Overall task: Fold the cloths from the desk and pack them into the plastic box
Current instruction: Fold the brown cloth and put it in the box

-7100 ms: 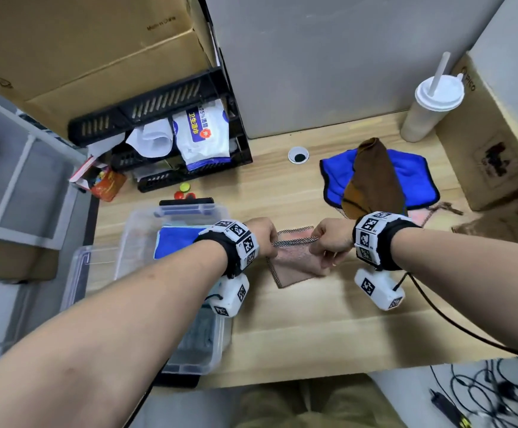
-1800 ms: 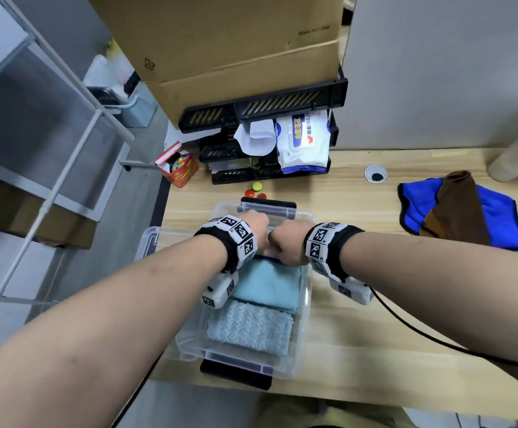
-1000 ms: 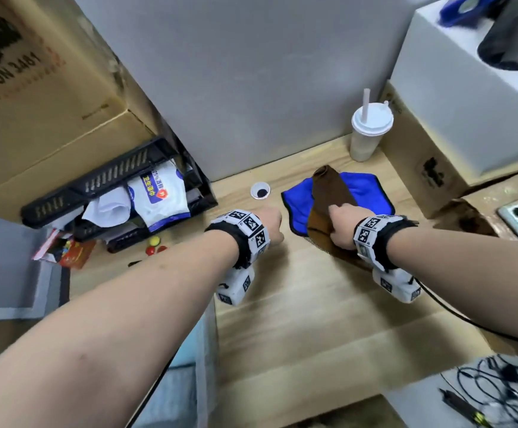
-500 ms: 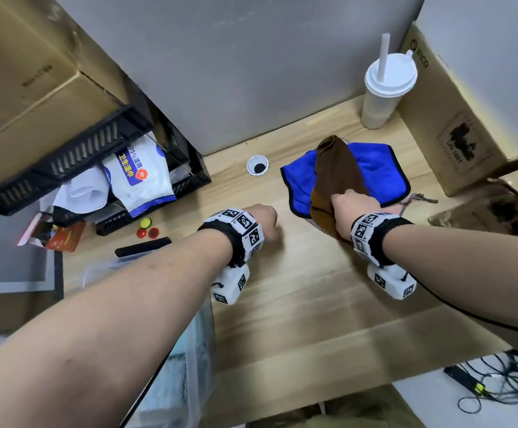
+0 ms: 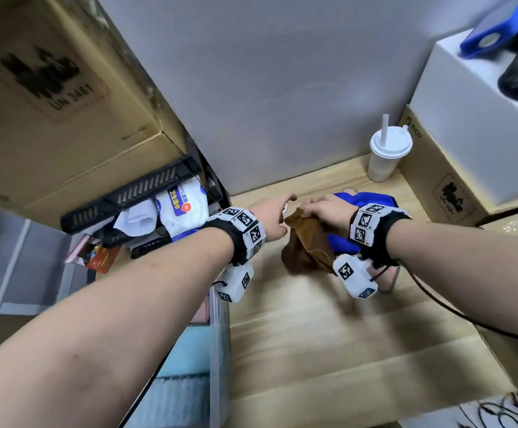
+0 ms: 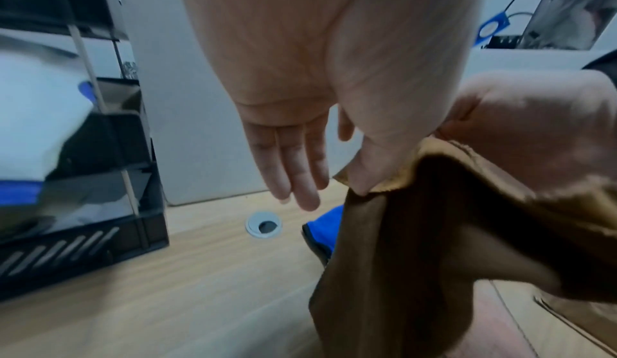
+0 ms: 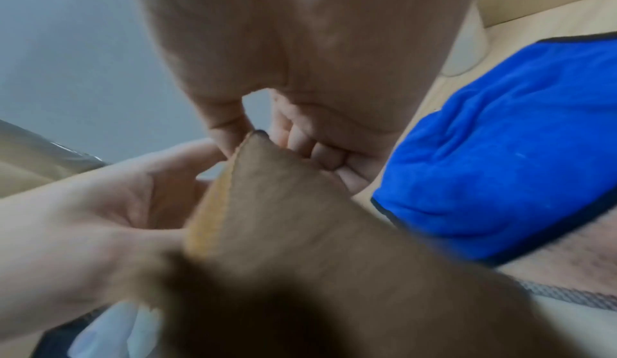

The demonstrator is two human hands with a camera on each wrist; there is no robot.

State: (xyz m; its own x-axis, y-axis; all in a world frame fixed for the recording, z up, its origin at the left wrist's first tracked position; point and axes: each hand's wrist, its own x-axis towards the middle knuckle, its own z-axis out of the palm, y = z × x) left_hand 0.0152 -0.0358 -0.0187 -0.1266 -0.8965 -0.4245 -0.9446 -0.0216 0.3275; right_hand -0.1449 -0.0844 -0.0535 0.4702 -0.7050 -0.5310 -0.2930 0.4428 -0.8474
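My right hand pinches a top corner of the brown cloth and holds it up off the desk, so it hangs crumpled. In the right wrist view the right hand has thumb and fingers closed on that corner of the brown cloth. My left hand is just left of it with fingers straight. In the left wrist view the left hand has its thumb against the edge of the brown cloth. The blue cloth lies behind. The plastic box sits at lower left with folded cloths inside.
A white lidded cup with a straw stands at the back right beside cardboard boxes. A black rack with wipes is at the back left. A pinkish cloth with a mesh edge lies by the blue one. A cable hole is in the desk.
My right hand has lifted the brown cloth off the blue cloth and brought it leftwards. My left hand has opened from a fist, risen from the desk and reached the cloth's edge.
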